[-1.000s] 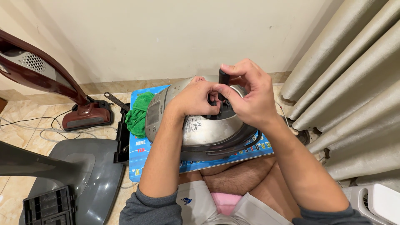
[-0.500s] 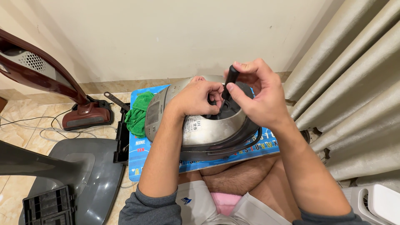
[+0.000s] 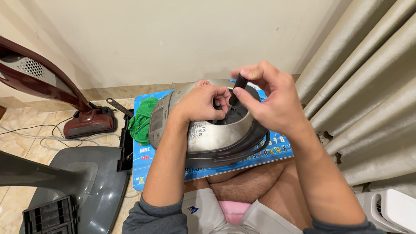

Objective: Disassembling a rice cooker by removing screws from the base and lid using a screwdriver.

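Here, the floor is beige tile (image 3: pixel 17 143) under a plain cream wall (image 3: pixel 173 39). Far left of the fingers stands a dark red vacuum cleaner (image 3: pixel 82 123), with a grey plastic base (image 3: pixel 86 177) in front of it. Nearer, a blue mat (image 3: pixel 143 160) lies on the floor, a green cloth (image 3: pixel 141 121) bunched on it just left of the left hand. On the mat sits a steel rice cooker (image 3: pixel 212 136), tipped so its dark underside opening faces up. The left hand (image 3: pixel 201 104) rests on the cooker's rim, fingers curled loosely at the opening, gripping nothing I can make out. The right hand (image 3: pixel 271 97) pinches a black screwdriver (image 3: pixel 237 89) between thumb and fingertips, tip down in the opening. Right of it hang grey curtains (image 3: pixel 368 86).
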